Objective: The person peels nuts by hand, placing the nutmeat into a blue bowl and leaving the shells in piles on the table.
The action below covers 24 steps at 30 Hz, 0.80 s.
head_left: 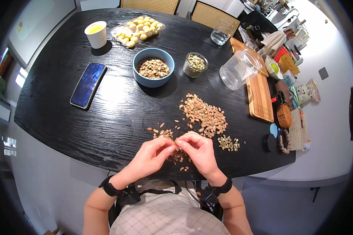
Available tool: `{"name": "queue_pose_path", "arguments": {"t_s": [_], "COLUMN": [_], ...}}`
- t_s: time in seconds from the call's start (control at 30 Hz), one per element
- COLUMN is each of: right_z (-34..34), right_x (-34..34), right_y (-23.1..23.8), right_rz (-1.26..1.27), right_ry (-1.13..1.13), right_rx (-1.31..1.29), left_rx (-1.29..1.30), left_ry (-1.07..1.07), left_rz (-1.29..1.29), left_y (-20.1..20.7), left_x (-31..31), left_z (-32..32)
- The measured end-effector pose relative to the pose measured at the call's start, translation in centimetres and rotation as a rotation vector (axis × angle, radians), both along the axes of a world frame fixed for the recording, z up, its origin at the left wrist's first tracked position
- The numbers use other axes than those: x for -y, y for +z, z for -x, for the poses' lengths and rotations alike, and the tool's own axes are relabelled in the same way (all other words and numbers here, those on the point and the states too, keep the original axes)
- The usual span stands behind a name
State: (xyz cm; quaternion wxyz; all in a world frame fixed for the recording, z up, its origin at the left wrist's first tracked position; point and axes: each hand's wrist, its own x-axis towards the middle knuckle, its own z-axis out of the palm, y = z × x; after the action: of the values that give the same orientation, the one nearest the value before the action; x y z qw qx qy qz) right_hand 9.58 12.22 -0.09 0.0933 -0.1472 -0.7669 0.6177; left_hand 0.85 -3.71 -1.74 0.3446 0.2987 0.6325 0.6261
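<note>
My left hand [150, 154] and my right hand [200, 150] meet fingertip to fingertip over the near edge of the black table [106, 113], pinching a small brown seed [176, 141] between them. Just beyond lies a heap of unshelled brown seeds [206, 114]. A small pile of pale shelled kernels [228, 143] sits right of my right hand. Loose shell bits [162, 133] lie scattered under and left of my fingers. Further back stand a blue bowl of husks [153, 67] and a small glass jar of green kernels [195, 64].
A phone [88, 84] lies at the left. A white cup [96, 34] and a clear tray of yellow pieces [138, 30] stand at the back. A tipped clear plastic jar [239, 69] rests on a wooden board [259, 94]; a drinking glass [220, 36] and clutter fill the right.
</note>
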Motion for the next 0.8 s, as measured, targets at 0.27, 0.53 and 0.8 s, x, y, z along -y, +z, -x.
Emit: {"name": "queue_pose_path", "arguments": {"t_s": [0.27, 0.53, 0.8], "right_z": [-0.42, -0.63, -0.54], "right_x": [0.94, 0.69, 0.42], "right_y": [0.51, 0.57, 1.1], "right_rz": [0.332, 0.295, 0.317], "right_ry": [-0.034, -0.006, 0.045], "right_rx": [-0.008, -0.011, 0.07], "left_rx": [0.495, 0.524, 0.05], "left_ry": [-0.049, -0.098, -0.015], "left_rz": [-0.134, -0.168, -0.018], "left_y": [0.01, -0.14, 0.29], "left_x": [-0.33, -0.23, -0.2], "left_z": [-0.02, -0.06, -0.35]}}
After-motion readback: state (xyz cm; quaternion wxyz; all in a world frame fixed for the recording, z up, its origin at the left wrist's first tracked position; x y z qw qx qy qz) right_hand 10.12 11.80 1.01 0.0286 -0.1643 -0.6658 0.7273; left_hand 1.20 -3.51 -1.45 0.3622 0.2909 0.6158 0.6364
